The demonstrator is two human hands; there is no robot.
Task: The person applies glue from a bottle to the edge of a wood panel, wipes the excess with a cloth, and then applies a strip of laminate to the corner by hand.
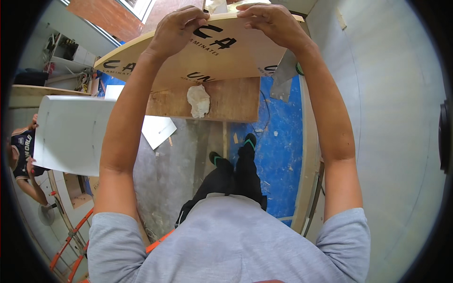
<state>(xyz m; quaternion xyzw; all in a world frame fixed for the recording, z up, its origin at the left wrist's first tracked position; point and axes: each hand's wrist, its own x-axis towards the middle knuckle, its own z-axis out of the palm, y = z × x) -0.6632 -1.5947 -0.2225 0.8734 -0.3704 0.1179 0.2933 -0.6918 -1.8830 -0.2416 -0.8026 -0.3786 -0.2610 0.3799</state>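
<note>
My left hand (175, 32) and my right hand (276, 28) are raised at the far end of the view, a short way apart. Both pinch the upper edge of a large tan board (165, 59) with dark printing on its face. The board stands tilted above a brown wooden bench (236, 96), and its lower edge runs across the bench top. On the bench, just below the board, lies a crumpled white wad (198, 101) of cloth or paper. What lies behind the board is mostly hidden.
At left another person (23, 151) holds a big white sheet (71, 134). An orange ladder (71, 236) and a fan (46, 213) are at lower left. A white piece (159, 129) lies on the grey floor. Blue covering (285, 155) borders the pale right wall (391, 118).
</note>
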